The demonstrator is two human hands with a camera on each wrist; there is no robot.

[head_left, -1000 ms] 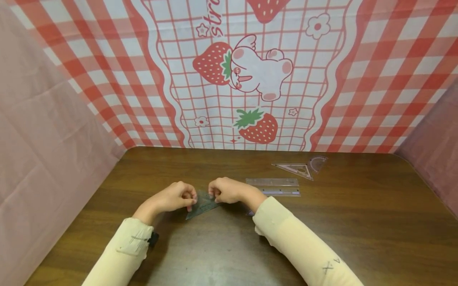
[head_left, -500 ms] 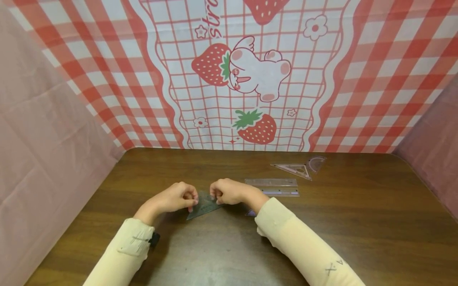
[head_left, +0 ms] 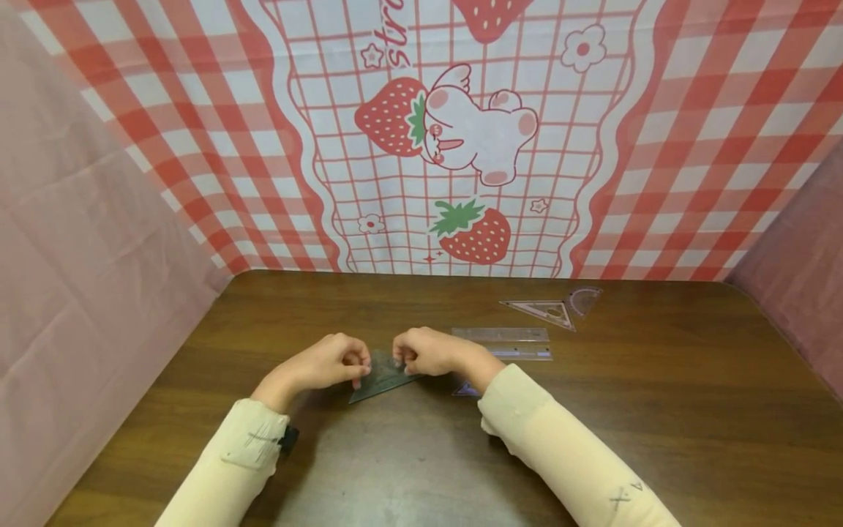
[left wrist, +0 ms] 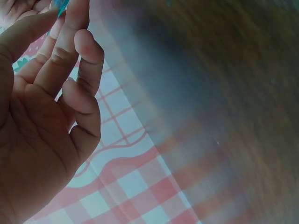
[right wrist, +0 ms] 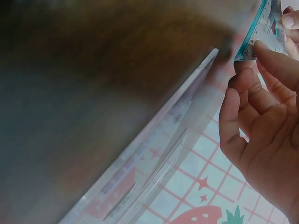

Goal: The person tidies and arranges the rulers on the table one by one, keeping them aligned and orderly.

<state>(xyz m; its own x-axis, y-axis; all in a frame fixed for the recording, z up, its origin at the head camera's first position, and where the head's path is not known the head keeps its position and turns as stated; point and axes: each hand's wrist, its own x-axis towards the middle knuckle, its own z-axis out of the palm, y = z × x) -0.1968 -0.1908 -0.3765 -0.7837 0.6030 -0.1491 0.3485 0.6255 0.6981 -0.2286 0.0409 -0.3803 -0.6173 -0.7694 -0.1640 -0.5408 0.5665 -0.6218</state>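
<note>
A teal see-through set square (head_left: 387, 379) with printed scale marks is held tilted between my two hands, above the table. My left hand (head_left: 327, 361) pinches its left end between thumb and fingers; in the left wrist view just a bit of the teal plastic (left wrist: 61, 5) shows at the top edge. At the other end, my right hand (head_left: 428, 351) pinches a corner, with the thumb lying on the scale of the set square (right wrist: 266, 32) in the right wrist view. My fingers cover parts of both ends.
Right of my right hand lie a clear ruler (head_left: 507, 334) and a purple-striped one (head_left: 527, 353). A purple-tinted piece (head_left: 466, 390) is partly hidden by my right wrist. Farther back are a clear set square (head_left: 566, 317) and a protractor (head_left: 584, 300). A printed cloth (head_left: 474, 234) backs the table.
Both hands have shifted slightly to the right together with the teal set square. More of the purple-tinted piece shows beside my right wrist. The grip looks the same.
</note>
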